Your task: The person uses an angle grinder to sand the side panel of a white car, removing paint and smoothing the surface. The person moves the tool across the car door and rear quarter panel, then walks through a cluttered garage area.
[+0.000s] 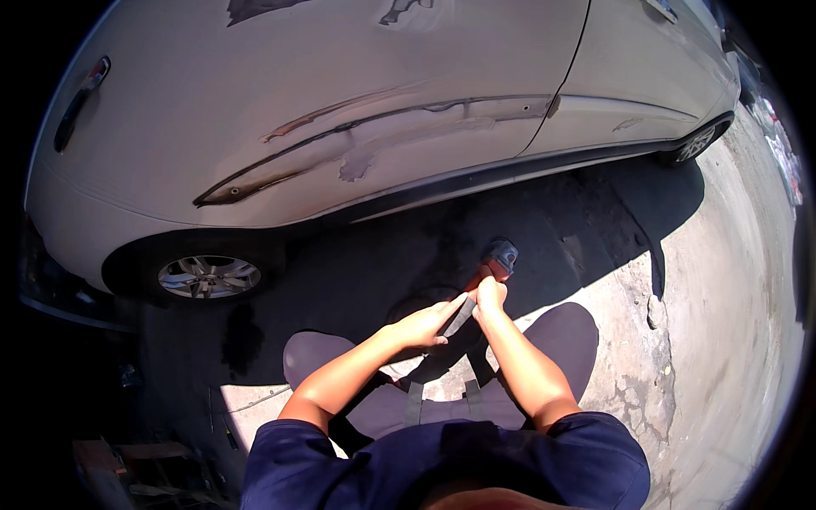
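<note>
In front of my knees, my right hand (pixel 490 295) is wrapped round a red and dark grey handheld power tool (pixel 502 254). Its dark end points away from me, and its exact kind is partly hidden by the hand. A flat grey piece (pixel 460 318) slants from below the right hand toward me. My left hand (pixel 418 328) has its fingers along one side of this piece and its thumb at the near end. Whether the piece belongs to the tool cannot be seen. Facing me is a light-coloured car (pixel 476 59) with a long, bare, scraped strip (pixel 314 151) along its door.
The car's alloy wheel (pixel 209 277) stands at left, another wheel (pixel 697 144) at far right. A dark cable (pixel 658 268) or hose lies on the concrete floor (pixel 722 340). Reddish-brown objects (pixel 98 463) sit in shade at lower left. My bent knees flank both hands.
</note>
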The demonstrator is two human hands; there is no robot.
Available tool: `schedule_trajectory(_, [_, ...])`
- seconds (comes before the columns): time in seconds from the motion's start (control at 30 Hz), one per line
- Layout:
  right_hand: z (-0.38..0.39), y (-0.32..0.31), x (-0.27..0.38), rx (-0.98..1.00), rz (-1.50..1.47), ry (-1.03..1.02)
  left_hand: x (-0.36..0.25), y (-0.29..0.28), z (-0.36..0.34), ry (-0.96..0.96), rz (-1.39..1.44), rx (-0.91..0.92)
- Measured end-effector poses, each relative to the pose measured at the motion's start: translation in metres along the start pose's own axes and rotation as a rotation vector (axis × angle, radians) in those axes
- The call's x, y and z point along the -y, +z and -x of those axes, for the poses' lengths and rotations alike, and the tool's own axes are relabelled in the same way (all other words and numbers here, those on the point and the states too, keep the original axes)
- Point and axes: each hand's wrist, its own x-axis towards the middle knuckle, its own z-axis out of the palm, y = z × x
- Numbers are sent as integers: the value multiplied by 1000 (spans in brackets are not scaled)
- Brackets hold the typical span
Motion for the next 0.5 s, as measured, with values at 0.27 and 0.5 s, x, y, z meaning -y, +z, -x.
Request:
schedule_trajectory(0.27, [-7,-11,6,197,11,201,54,45,-57,-671,1167,158])
schedule_trajectory(0.5, [21,-11,22,407,759,-488,183,117,-98,-454,-306,-307])
